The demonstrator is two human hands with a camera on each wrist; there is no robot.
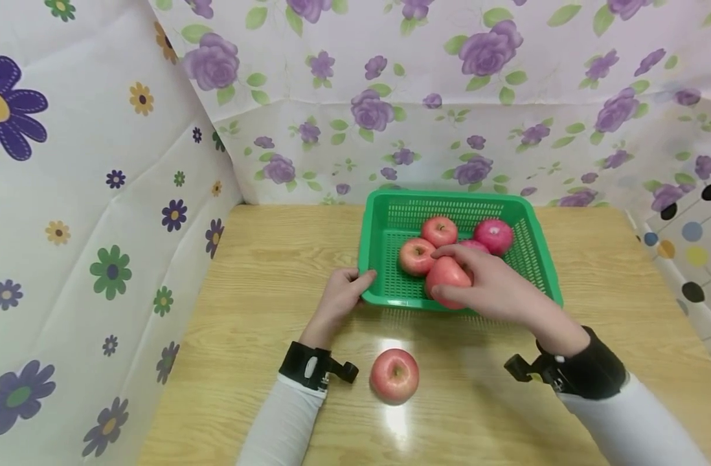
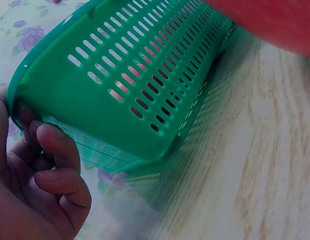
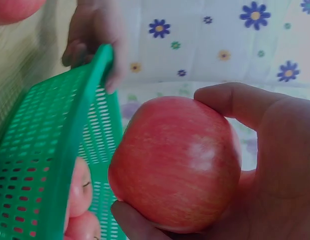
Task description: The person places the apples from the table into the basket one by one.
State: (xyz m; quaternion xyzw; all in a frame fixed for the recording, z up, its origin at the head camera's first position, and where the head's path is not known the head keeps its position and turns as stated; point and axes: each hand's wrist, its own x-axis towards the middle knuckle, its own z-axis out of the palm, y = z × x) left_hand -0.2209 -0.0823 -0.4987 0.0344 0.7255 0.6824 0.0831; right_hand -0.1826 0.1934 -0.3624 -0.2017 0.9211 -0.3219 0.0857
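Note:
A green plastic basket (image 1: 384, 213) with slotted walls stands at the back of the table. My left hand (image 1: 340, 294) grips its front left corner, the thumb over the rim; in the left wrist view the fingers (image 2: 64, 180) curl below that rim. An apple (image 1: 447, 279) is in my right hand (image 1: 495, 285), held between thumb and fingers over the basket's front side. The right wrist view shows this red apple (image 3: 177, 162) large, beside the basket wall (image 3: 44, 115). Inside the basket lie several fruits, among them two apples (image 1: 440, 231) and a darker pink-red fruit (image 1: 493, 236), with another partly hidden behind my right hand.
Another apple (image 1: 394, 376) sits on the wooden table (image 1: 262, 259) in front of the basket, between my forearms. A flowered sheet (image 1: 332, 129) hangs right behind the basket, and a second flowered sheet (image 1: 99, 226) borders the table on the left.

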